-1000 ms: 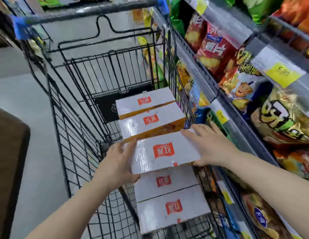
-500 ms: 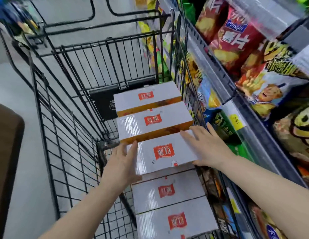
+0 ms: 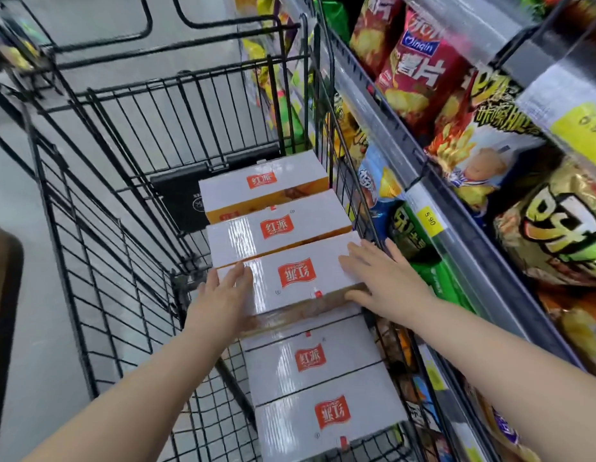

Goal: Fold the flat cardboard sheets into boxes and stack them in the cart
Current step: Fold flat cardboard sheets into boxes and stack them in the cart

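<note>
Middle box (image 3: 290,278) sits in the cart (image 3: 123,208), right side, in a row of five white glossy boxes with red logo labels — far pair (image 3: 270,208) beyond it, near pair (image 3: 319,388) lower, toward the camera. Left hand (image 3: 223,295) grips its left end, fingers flat on top, thumb down the near side. Right hand (image 3: 379,275) lies on the right end, fingers spread and nearly straight, thumb on the brown front edge — grip loose, not closed. Both forearms reach forward, bare. Versus half a second ago: box pushed flush against the far pair, brown side face now exposed. Cart is black wire mesh. Shelf (image 3: 456,195) of shiny crinkled snack bags (image 3: 419,61) to the right, yellow price tags (image 3: 427,217).
</note>
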The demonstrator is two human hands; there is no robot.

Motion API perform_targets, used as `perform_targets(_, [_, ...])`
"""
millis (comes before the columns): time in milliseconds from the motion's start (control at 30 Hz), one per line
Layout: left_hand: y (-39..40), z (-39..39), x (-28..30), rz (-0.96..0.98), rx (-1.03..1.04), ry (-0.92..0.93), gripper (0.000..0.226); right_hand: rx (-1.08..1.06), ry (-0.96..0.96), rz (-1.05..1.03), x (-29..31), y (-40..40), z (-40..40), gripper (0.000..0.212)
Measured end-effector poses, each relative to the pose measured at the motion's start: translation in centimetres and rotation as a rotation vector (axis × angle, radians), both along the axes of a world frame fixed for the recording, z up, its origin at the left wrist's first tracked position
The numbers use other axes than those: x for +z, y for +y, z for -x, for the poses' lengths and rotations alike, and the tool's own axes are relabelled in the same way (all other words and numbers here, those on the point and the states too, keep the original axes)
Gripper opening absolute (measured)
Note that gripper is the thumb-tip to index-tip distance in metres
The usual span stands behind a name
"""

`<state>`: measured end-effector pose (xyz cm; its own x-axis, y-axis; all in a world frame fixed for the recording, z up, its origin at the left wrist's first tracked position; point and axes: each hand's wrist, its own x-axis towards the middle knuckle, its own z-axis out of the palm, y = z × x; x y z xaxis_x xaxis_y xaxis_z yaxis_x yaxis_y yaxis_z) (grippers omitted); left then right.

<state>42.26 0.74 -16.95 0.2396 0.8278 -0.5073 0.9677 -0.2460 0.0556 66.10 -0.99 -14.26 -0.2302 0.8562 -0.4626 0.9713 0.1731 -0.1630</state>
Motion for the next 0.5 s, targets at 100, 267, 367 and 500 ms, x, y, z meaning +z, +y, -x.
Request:
perform_targets(100, [0.0,-1.3,2.2,0.009,-0.025,0.065,0.092,-0.131,0.180,-0.044,2.4,-1.7,-0.6,0.056])
perform_targets(267, [-1.7,-5.8,7.9,-0.240,-0.143,-0.291,0.057,-0.282,0.292,-0.139,7.7,-5.4,-2.5,0.049])
perform_targets(367, [-3.7,-8.7,11.1,-0.293,-0.284,-0.518,0.038,-0.362,0.279,-0.189,10.6,-8.6,-4.3,0.045])
perform_targets(500, [-6.4,-13.0,13.8,-0.198,-0.555,-0.631,0.042,-0.490,0.254,-0.244,13.6,-14.6,-6.1,0.042])
